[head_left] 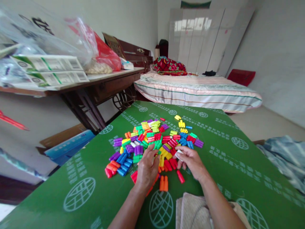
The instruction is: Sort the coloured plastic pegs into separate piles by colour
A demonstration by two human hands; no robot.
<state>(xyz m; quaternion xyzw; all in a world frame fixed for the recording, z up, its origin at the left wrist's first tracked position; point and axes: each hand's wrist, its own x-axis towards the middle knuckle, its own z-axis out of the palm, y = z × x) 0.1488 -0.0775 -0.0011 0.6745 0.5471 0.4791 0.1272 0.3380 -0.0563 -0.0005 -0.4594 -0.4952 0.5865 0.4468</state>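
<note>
A spread of colourful plastic tube-shaped pieces (138,150), many joined in twos and threes, lies on a green board (114,194). Over the near middle of this heap is my left hand (146,165), its fingers loosely apart and no piece visible in them; their undersides are hidden. My right hand (193,163) pinches a small white piece (179,154) between thumb and fingers at the heap's right edge. Close to that hand lies a single red tube (180,176). An orange pair (164,183) rests between my two wrists.
A folded beige cloth (190,210) lies at the near edge, under my right forearm. To the left, a sewing-machine table (100,83) carries boxes (51,71) and plastic bags (107,51). Behind the board stands a bed (197,90); bluish fabric (284,159) is at right.
</note>
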